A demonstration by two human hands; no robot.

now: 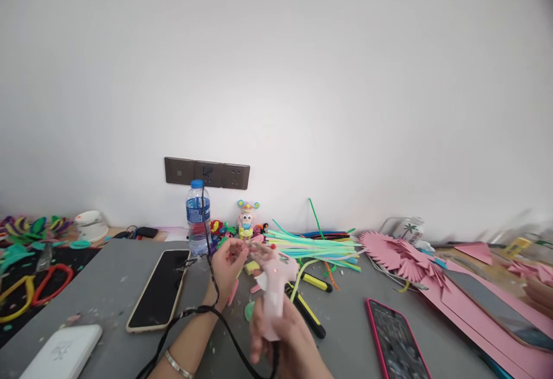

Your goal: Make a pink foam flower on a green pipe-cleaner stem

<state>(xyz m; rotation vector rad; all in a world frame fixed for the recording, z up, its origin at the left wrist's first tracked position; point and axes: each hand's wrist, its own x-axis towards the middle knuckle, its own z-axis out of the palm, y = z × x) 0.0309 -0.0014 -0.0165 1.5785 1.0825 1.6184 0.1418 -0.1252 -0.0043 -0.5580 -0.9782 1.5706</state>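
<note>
My right hand [287,330] is wrapped around the handle of a pale pink hot glue gun [273,287], whose black cord hangs from its lower end. My left hand [228,264] is closed in a pinch near the gun's nozzle. Something small and pinkish-red shows between the fingertips and the gun, too blurred to name. Just beyond my hands lies a bundle of pale green and blue pipe cleaners [317,249]. Pliers with yellow and black handles [307,311] lie right of the gun. A small clay figure [246,220] stands behind the left hand.
The cord crosses my left forearm. A water bottle [198,218] stands by the wall below the sockets [207,173]. Phones [159,290] [395,338] lie on both sides, with a white power bank [63,353] front left. Folded pink paper [401,258] and another person's hand [540,295] are at right.
</note>
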